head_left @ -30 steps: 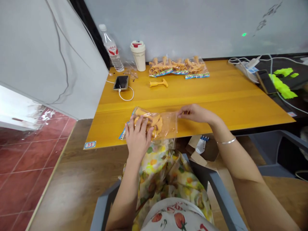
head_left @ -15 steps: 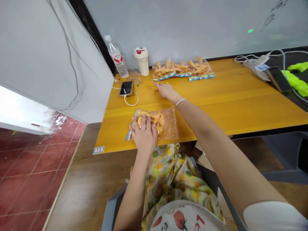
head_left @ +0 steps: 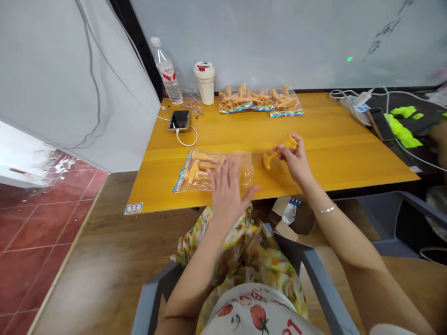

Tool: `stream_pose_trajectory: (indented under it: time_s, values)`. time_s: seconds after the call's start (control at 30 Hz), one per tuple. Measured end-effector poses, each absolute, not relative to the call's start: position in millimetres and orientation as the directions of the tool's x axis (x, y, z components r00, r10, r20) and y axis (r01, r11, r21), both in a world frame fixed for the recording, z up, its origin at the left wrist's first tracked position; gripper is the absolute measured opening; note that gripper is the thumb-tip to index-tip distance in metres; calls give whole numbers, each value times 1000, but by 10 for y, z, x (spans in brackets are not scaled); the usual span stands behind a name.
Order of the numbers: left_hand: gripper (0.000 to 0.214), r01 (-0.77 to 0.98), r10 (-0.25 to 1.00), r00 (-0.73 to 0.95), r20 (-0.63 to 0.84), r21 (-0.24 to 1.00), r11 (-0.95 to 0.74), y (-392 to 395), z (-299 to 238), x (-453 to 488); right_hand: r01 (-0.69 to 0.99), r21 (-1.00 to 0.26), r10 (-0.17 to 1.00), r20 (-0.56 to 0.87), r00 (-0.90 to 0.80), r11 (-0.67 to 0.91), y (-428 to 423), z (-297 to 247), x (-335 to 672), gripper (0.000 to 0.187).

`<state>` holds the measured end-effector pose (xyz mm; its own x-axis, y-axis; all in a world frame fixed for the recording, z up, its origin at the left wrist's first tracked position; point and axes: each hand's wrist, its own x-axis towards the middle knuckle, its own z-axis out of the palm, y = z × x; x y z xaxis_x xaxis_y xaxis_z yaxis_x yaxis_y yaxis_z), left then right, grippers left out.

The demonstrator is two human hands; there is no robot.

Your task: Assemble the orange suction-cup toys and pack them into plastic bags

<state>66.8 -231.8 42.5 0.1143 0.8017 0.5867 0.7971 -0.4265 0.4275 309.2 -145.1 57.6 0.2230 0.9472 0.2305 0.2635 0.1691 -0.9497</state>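
Note:
A clear plastic bag [head_left: 245,165] with a blue printed edge lies flat near the table's front, several orange pieces [head_left: 198,172] inside it. My left hand [head_left: 226,193] rests over the bag's right part, its fingers spread and the thumb stretched out sideways. To the right of the bag, my right hand [head_left: 299,163] pinches an orange plastic piece [head_left: 268,159] with flared ends, held just over the tabletop and slightly blurred. My fingers hide the middle of that piece.
Similar filled bags [head_left: 240,100] lie along the back of the table [head_left: 321,158]. At the back left stand a water bottle [head_left: 169,77] and a white cup [head_left: 206,86], with a cabled phone [head_left: 179,120] before them. A power strip [head_left: 356,109] sits at the right.
My right hand has come back from the far part of the table towards the right of the bag, bringing the orange piece along. My left hand has shifted right across the bag.

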Motion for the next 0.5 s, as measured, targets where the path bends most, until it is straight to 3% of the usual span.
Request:
stream_pose_trajectory:
  time_s: [0.07, 0.17, 0.3, 0.4, 0.5]
  values:
    - [79, 787, 798, 160, 582, 412, -459, -2349, 413, 867, 89, -991, 963, 122, 239, 104, -1710, 482, 3038, 58]
    - [54, 795, 828, 96, 552, 458, -397, -2302, 370, 1001, -91, -995, 982, 11, 188, 29, -1954, 388, 2832, 54]
    - [46, 792, 828, 42, 559, 487, -369, -2222, 355, 960, -264, -964, 990, -2, 140, 35, -2070, 327, 2477, 53]
    - [46, 783, 805, 49, 592, 478, -399, -2234, 375, 958, -289, -955, 994, 31, 108, 61, -2059, 261, 2193, 49]
    - [47, 767, 790, 69, 610, 474, -433, -2295, 383, 1020, -115, -986, 992, 122, -10, 120, -1998, 193, 1948, 54]
